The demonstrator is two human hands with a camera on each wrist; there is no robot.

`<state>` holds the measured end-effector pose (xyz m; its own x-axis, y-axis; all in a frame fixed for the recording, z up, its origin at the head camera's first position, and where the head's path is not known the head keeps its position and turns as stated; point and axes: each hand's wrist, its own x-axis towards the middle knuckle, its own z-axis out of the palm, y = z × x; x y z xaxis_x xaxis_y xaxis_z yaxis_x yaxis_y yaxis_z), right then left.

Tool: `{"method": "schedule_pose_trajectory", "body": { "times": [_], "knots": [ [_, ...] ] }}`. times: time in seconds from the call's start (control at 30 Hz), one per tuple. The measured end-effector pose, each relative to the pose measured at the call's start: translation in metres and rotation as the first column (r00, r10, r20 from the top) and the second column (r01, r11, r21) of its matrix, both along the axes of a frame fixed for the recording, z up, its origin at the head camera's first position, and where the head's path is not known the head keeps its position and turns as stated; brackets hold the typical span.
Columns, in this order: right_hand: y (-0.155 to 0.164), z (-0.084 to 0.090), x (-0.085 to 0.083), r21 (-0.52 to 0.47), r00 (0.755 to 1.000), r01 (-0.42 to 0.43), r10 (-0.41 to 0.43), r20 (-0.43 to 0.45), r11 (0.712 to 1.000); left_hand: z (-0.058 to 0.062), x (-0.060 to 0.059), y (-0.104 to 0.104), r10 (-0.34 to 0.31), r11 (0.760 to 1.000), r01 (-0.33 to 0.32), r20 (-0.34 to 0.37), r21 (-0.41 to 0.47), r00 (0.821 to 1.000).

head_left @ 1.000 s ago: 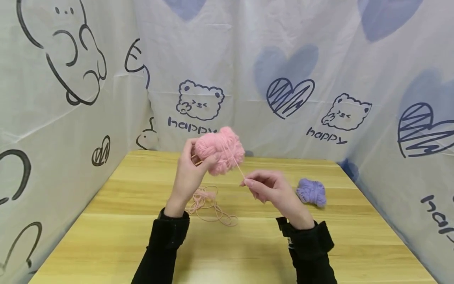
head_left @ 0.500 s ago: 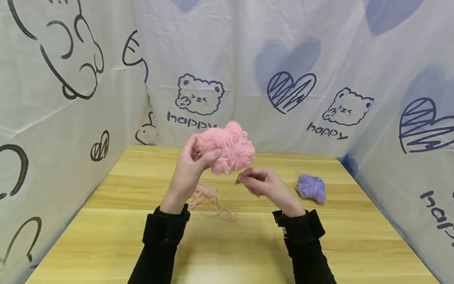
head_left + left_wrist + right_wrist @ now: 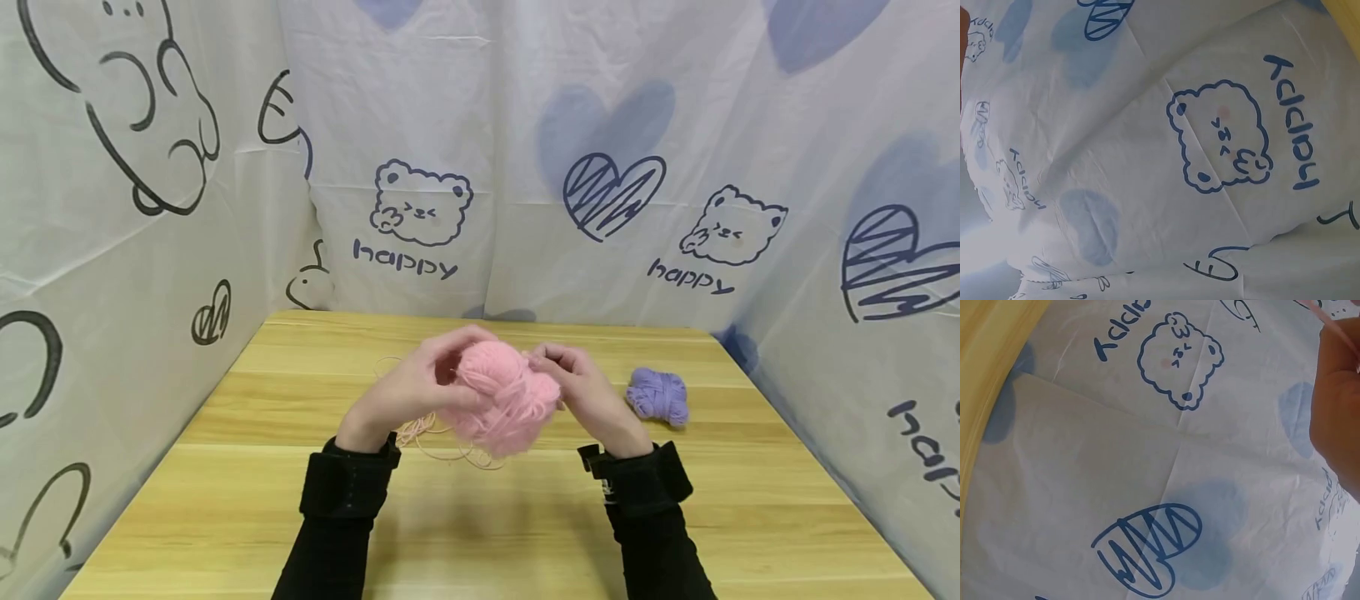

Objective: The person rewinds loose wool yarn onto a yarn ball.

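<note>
Yarn ball (image 3: 501,402) between hands, head view only

I see bare table (image 3: 225,517) open in front and to the left. The purple yarn (image 3: 657,397) sits just right of my right hand (image 3: 581,392), loose pink strands (image 3: 450,446) lie underneath, and the curtain (image 3: 525,125) walls three sides.

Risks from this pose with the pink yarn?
1. The loose pink strand lies coiled on the table under the pink yarn ball; it may well tangle as it is drawn up.
2. Both the left hand and right hand hold the ball above the table, so a slack grip might drop it toward the purple yarn.
</note>
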<state>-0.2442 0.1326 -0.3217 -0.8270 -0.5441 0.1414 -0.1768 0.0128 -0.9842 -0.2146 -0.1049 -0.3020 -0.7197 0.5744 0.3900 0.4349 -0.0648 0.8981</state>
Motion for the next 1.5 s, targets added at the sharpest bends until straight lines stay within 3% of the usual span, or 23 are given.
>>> {"method": "schedule_pose_trajectory", "body": {
  "times": [0.1,0.27,0.5,0.63,0.77,0.97,1.1,1.3,1.5],
  "knots": [
    [0.001,0.003,0.003,-0.054,0.999,0.034,-0.033,0.021,0.998,-0.002,-0.002,0.001,0.017,0.998,-0.019,-0.036,-0.054,0.999],
    [0.004,0.009,0.011,-0.147,0.999,0.010,-0.016,-0.043,0.989,-0.003,-0.005,0.002,0.177,0.979,-0.175,0.011,-0.109,0.984],
    [0.004,0.014,0.021,-0.130,0.978,0.003,-0.030,-0.208,0.992,-0.001,-0.008,0.005,0.416,0.909,-0.404,0.130,-0.104,0.900],
    [0.003,0.015,0.025,-0.074,0.965,0.012,-0.031,-0.261,0.997,0.000,-0.009,0.005,0.488,0.871,-0.490,0.177,-0.031,0.855],
    [0.001,0.015,0.024,-0.013,0.962,0.003,-0.007,-0.272,1.000,0.001,-0.009,0.004,0.514,0.839,-0.538,0.200,0.087,0.834],
    [0.000,0.009,0.018,0.083,0.976,-0.008,0.026,-0.217,0.997,0.001,-0.008,0.000,0.473,0.811,-0.535,0.273,0.236,0.837],
    [0.000,0.001,0.009,0.102,0.989,-0.027,0.042,-0.141,0.994,0.001,-0.007,0.001,0.405,0.808,-0.494,0.305,0.321,0.862],
    [0.000,-0.009,-0.003,0.048,0.992,-0.103,0.106,-0.070,0.994,0.001,-0.004,0.006,0.285,0.844,-0.396,0.323,0.361,0.902],
    [0.003,-0.012,-0.007,-0.013,0.987,-0.134,0.132,-0.096,0.991,0.001,-0.003,0.005,0.219,0.888,-0.319,0.304,0.332,0.927]
  ]
}}
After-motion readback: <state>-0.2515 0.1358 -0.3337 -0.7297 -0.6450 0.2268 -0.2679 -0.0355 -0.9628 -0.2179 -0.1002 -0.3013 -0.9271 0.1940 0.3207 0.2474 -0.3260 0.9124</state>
